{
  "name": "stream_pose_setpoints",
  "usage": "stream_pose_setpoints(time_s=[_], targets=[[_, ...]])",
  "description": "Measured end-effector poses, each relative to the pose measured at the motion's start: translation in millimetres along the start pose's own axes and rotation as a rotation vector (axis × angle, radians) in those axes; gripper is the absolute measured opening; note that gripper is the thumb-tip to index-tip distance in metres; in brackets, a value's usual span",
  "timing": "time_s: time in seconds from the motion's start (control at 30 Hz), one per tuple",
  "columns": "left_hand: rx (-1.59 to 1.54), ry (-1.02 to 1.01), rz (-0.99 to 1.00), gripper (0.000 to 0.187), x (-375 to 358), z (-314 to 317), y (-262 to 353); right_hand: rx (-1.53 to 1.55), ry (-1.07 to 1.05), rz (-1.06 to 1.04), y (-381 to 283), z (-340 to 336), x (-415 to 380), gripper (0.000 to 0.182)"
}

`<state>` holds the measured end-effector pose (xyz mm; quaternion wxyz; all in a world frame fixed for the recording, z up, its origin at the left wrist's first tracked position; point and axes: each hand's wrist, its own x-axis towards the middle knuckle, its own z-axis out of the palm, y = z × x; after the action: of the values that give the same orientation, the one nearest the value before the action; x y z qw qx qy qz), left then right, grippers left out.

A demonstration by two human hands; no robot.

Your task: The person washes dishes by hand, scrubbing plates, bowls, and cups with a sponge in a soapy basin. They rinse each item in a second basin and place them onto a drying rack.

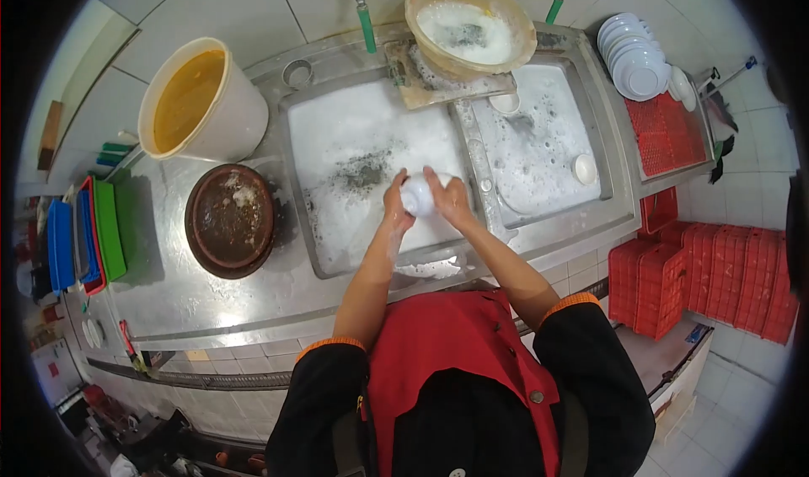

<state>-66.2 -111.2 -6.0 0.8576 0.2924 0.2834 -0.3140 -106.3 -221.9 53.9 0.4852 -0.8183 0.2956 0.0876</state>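
Observation:
Both my hands hold a small white bowl (419, 195) over the foamy left sink basin (354, 152). My left hand (396, 203) grips the bowl's left side and my right hand (449, 199) covers its right side. Both are wet and soapy. The basin is full of suds with a dark patch in the middle. My forearms are bare, with black sleeves pushed up and a red apron below.
The right basin (539, 140) holds suds and two white bowls. A foamy tan tub (469, 26) sits on a board behind the sinks. Stacked white bowls (638, 56) stand at the right, a white bucket (202, 98) and brown pan (229, 218) at the left. Red crates (716, 275) stand right.

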Motion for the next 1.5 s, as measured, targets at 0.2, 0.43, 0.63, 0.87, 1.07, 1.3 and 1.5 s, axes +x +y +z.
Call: stream_pose_setpoints(time_s=[0.2, 0.43, 0.63, 0.87, 1.07, 1.3, 1.5], targets=[[1.189, -0.295, 0.554, 0.036, 52, -35, -6, 0.087, 0.034, -0.217, 49, -75, -13, 0.044], [1.823, -0.081, 0.048, 0.063, 219, -274, -8, 0.066, 0.283, 0.194, 54, -193, 42, 0.051], [1.666, 0.239, 0.126, 0.059, 149, -221, 14, -0.489, 0.834, -0.155, -51, -226, 81, 0.051], [1.691, 0.393, 0.162, 0.056, 128, -211, 10, -0.793, 0.153, -0.540, -168, -142, 185, 0.045], [1.401, -0.020, -0.073, 0.053, 137, -164, 47, -1.566, 0.012, -0.457, -94, -124, 325, 0.047], [1.262, 0.238, 0.203, 0.050, 74, -129, 42, -1.074, -0.302, -0.495, -57, -143, 366, 0.046], [1.164, 0.514, 0.324, 0.047, -2, -98, 62, -0.857, -0.052, -0.654, -135, -146, 244, 0.061]])
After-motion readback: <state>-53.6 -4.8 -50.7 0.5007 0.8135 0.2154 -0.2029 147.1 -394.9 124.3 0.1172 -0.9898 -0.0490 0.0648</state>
